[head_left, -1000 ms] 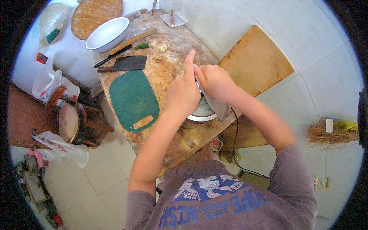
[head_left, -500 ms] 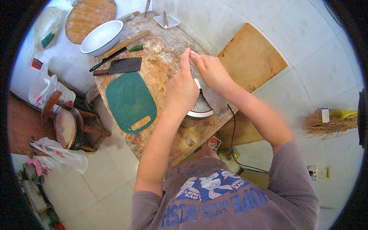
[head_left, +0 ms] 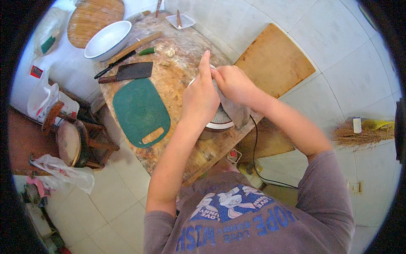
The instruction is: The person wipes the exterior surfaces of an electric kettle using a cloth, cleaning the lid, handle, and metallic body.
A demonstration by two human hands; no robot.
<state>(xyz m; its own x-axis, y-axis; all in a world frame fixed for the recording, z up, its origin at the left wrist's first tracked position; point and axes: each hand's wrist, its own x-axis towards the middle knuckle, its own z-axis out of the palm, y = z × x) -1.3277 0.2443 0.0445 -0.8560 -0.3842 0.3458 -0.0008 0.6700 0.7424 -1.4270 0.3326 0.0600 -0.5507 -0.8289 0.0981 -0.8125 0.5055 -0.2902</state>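
Left hand [head_left: 200, 99]: thumb raised; fingers hidden, so I cannot tell their grip
Right hand [head_left: 234, 84]: I have it clamped on a translucent bag [head_left: 238, 114]
Where the bag hangs: beside the white-rimmed round object [head_left: 221, 125] on my worktop [head_left: 175, 80]

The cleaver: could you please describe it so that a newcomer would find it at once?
Start from the big wooden table; on its left side lies a green cutting board. The cleaver lies at that board's far edge, its brown handle pointing left. Its broad, dark, rectangular blade sets it apart from the narrow black tool just beyond it.
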